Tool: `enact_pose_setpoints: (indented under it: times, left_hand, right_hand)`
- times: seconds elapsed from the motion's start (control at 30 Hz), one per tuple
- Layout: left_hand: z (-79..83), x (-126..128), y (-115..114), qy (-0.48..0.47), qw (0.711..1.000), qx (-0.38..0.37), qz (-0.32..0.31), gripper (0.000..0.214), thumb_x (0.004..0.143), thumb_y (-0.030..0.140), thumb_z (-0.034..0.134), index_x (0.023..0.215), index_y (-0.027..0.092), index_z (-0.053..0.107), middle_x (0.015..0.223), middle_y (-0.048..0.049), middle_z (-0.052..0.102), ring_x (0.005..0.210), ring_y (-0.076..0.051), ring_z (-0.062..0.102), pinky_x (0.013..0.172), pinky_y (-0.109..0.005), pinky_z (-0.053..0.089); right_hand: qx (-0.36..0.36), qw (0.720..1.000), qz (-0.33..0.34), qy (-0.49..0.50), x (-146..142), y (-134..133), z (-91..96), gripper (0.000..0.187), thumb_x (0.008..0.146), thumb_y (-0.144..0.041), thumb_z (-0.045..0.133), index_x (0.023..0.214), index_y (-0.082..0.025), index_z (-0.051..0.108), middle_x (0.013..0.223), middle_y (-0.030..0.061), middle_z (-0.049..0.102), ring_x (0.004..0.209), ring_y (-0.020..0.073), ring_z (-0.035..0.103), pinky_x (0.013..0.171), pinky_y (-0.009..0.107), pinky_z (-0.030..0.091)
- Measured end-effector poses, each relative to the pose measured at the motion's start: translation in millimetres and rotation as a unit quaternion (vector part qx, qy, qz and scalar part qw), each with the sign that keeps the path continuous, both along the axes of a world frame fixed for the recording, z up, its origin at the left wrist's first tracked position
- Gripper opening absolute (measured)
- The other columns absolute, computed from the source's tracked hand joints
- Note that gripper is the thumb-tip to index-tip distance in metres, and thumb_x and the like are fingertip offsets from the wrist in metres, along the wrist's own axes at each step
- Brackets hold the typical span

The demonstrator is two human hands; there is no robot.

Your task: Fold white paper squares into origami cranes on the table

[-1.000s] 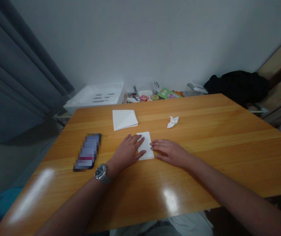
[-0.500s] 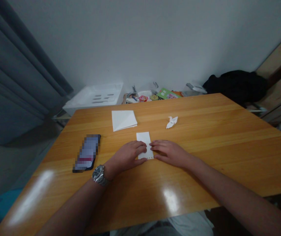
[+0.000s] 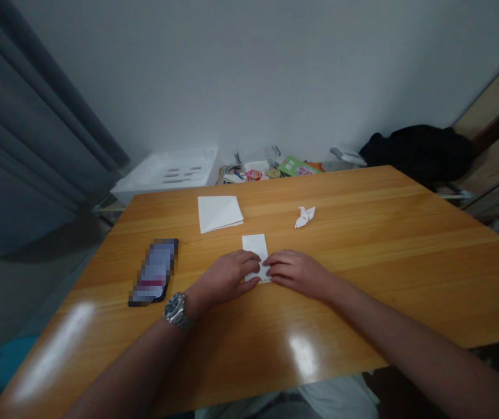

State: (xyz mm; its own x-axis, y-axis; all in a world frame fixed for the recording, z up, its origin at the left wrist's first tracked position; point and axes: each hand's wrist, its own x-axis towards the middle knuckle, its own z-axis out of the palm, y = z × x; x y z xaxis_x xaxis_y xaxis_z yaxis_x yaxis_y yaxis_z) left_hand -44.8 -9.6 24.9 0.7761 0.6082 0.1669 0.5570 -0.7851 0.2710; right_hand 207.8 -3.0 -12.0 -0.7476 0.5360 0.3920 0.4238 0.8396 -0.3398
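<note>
A small white folded paper (image 3: 255, 243) lies flat on the wooden table, partly covered by my fingers. My left hand (image 3: 234, 272), below a silver wristwatch (image 3: 177, 309), rests on its left side with fingers extended and a little curved. From the right, my right hand (image 3: 297, 270) lays its outstretched fingertips on the paper's right edge. Neither hand is closed around anything. Beyond the right hand stands a white origami bird (image 3: 305, 217). Further up and to the left is a stack of white paper (image 3: 220, 213).
A phone (image 3: 156, 272) with a blurred screen lies at the table's left. Behind the far table edge are a white plastic tray (image 3: 175, 166), a green booklet (image 3: 296, 166) and assorted small items. A black cloth heap (image 3: 419, 154) sits at the back right.
My right hand has shifted slightly left, its fingertips now further onto the paper's right edge. My left hand stays in nearly the same place.
</note>
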Motion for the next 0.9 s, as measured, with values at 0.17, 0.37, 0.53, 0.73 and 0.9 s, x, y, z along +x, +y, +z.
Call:
enact_pose_setpoints:
  times: [0.17, 0.37, 0.53, 0.73, 0.9]
  left_hand:
    - [0.1, 0.0, -0.5, 0.007, 1.000, 0.000, 0.000, 0.016, 0.098, 0.029, 0.055, 0.109, 0.020, 0.062, 0.120, -0.0077, 0.064, 0.107, -0.023, 0.062, 0.093, -0.036, 0.051]
    - [2.7, -0.2, -0.8, 0.008, 1.000, -0.003, -0.003, 0.015, 0.099, 0.029, 0.053, 0.108, 0.020, 0.062, 0.122, -0.0080, 0.064, 0.108, -0.023, 0.062, 0.093, -0.036, 0.051]
    - [5.3, -1.5, -1.7, 0.000, 1.000, -0.017, -0.006, 0.023, 0.095, 0.038, 0.060, 0.110, 0.020, 0.061, 0.122, -0.0087, 0.064, 0.110, -0.025, 0.062, 0.094, -0.037, 0.051]
    - [2.8, -1.9, -2.0, -0.002, 1.000, -0.014, 0.001, 0.022, 0.095, 0.035, 0.060, 0.112, 0.022, 0.062, 0.122, -0.0079, 0.064, 0.108, -0.024, 0.062, 0.092, -0.037, 0.051]
    - [2.8, 0.8, -1.8, 0.012, 1.000, -0.007, 0.013, 0.018, 0.100, 0.026, 0.048, 0.107, 0.020, 0.063, 0.115, -0.0073, 0.066, 0.102, -0.022, 0.064, 0.088, -0.033, 0.051]
  right_hand:
    - [-0.014, 1.000, 0.014, -0.011, 0.3, -2.6, -1.3, 0.018, 0.097, -0.031, 0.062, 0.105, -0.020, 0.072, 0.120, 0.0087, 0.071, 0.107, 0.0222, 0.068, 0.094, 0.037, 0.055]
    - [0.005, 1.000, 0.001, -0.004, -0.3, -3.5, -4.3, 0.019, 0.100, -0.032, 0.057, 0.101, -0.020, 0.072, 0.114, 0.0082, 0.073, 0.103, 0.0202, 0.070, 0.091, 0.034, 0.056]
    - [-0.002, 1.000, -0.021, -0.014, -2.6, -6.2, -2.8, 0.020, 0.100, -0.029, 0.054, 0.094, -0.022, 0.071, 0.113, 0.0069, 0.074, 0.103, 0.0199, 0.070, 0.091, 0.033, 0.055]
    - [-0.072, 0.995, -0.046, 0.042, -6.7, -9.0, 3.1, 0.012, 0.098, -0.024, 0.056, 0.095, -0.023, 0.068, 0.107, 0.0051, 0.075, 0.100, 0.0191, 0.070, 0.090, 0.033, 0.054]
    - [-0.123, 0.986, -0.071, 0.087, -7.4, -10.2, 6.9, 0.012, 0.097, -0.023, 0.056, 0.102, -0.022, 0.067, 0.104, 0.0055, 0.074, 0.094, 0.0182, 0.069, 0.085, 0.031, 0.054]
